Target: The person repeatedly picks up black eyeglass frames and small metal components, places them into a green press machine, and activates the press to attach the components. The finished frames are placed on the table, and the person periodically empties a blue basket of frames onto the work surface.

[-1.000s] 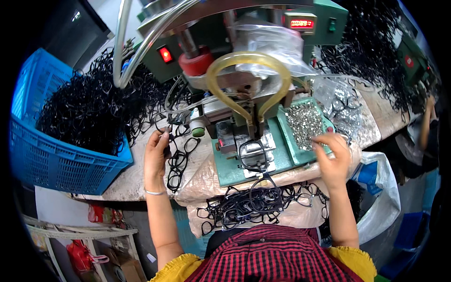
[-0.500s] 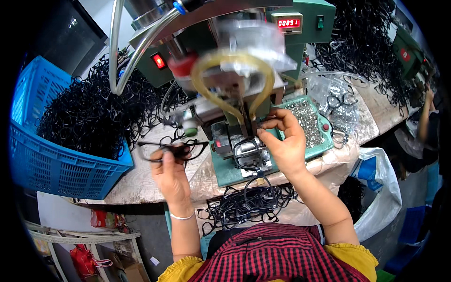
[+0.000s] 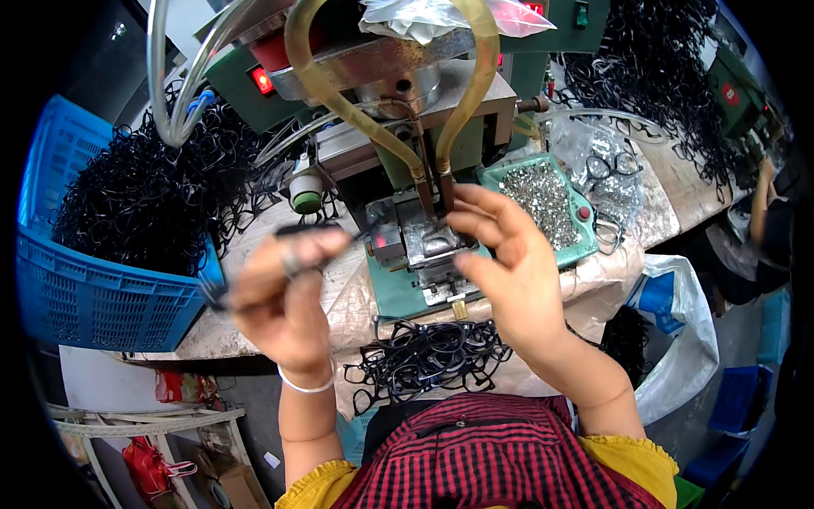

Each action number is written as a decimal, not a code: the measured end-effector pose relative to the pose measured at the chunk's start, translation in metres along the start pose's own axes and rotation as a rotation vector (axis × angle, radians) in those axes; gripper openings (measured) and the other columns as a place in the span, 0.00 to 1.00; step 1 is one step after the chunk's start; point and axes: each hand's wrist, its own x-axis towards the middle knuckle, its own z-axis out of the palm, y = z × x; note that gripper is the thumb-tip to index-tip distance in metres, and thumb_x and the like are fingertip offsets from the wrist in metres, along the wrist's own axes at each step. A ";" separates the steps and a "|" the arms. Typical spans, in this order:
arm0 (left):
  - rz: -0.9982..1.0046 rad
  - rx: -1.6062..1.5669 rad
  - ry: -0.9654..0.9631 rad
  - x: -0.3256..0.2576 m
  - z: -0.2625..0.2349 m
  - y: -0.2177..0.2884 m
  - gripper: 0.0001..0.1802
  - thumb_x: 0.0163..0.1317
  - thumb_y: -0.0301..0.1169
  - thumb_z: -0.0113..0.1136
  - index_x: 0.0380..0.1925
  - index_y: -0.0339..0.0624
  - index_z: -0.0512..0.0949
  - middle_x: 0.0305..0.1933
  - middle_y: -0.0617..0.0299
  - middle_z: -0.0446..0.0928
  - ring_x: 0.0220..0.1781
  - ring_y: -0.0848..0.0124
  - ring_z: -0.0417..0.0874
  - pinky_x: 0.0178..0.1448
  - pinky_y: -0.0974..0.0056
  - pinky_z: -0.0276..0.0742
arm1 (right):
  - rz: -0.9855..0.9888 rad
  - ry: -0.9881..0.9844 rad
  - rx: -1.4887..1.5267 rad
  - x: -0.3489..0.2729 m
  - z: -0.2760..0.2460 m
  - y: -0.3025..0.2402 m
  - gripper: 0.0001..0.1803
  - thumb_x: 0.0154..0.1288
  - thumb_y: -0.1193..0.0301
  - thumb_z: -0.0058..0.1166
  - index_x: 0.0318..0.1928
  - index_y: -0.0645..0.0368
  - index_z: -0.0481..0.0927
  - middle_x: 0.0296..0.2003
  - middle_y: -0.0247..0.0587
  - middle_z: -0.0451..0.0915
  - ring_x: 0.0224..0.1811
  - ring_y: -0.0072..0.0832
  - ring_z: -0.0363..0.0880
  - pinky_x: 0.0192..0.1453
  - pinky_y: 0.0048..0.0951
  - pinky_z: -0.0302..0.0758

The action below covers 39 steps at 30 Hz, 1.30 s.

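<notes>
My left hand [image 3: 288, 293], smeared by motion, is closed on a black eyeglass frame [image 3: 309, 229] left of the machine. Blur hides most of that frame. My right hand [image 3: 513, 271] reaches to the metal fixture [image 3: 437, 246] of a green bench machine, thumb and fingers apart, with nothing visible between them. Its fingertips are beside the two narrow metal feed tips [image 3: 435, 197], which hang from a looped yellowish hose [image 3: 476, 89]. A heap of black eyeglass frames [image 3: 428, 360] lies just in front of the machine, near my body.
A blue crate [image 3: 110, 293] piled with black frames [image 3: 127, 212] stands at left. On the right is a green tray [image 3: 585, 242] of small metal parts [image 3: 543, 199], beside a clear plastic bag [image 3: 615, 199]. A white sack [image 3: 691, 356] hangs by the table edge. A co-worker's arm [image 3: 763, 195] shows far right.
The black frame that was on the fixture no longer shows there. My left hand has risen and moved slightly left with its eyeglass frame. My right thumb and fingers have parted.
</notes>
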 end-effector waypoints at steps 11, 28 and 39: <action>0.180 0.466 -0.654 -0.033 0.018 -0.013 0.12 0.47 0.27 0.72 0.35 0.48 0.86 0.45 0.62 0.87 0.36 0.62 0.84 0.55 0.48 0.79 | -0.401 0.317 -1.392 0.035 -0.143 0.078 0.10 0.51 0.71 0.69 0.36 0.53 0.88 0.55 0.52 0.80 0.65 0.51 0.71 0.69 0.45 0.68; -0.108 1.201 0.021 -0.029 -0.106 0.046 0.10 0.63 0.22 0.61 0.45 0.35 0.81 0.58 0.48 0.79 0.59 0.59 0.78 0.64 0.57 0.72 | -0.294 0.663 -0.177 0.032 -0.150 0.093 0.10 0.70 0.76 0.57 0.49 0.63 0.83 0.42 0.33 0.84 0.44 0.18 0.77 0.52 0.19 0.73; -0.691 1.282 -0.166 -0.136 -0.148 -0.095 0.12 0.55 0.33 0.69 0.37 0.38 0.88 0.49 0.38 0.82 0.50 0.45 0.83 0.57 0.53 0.77 | -0.451 0.506 -0.935 0.018 -0.130 0.075 0.07 0.59 0.79 0.62 0.40 0.62 0.86 0.38 0.41 0.85 0.42 0.34 0.82 0.52 0.31 0.75</action>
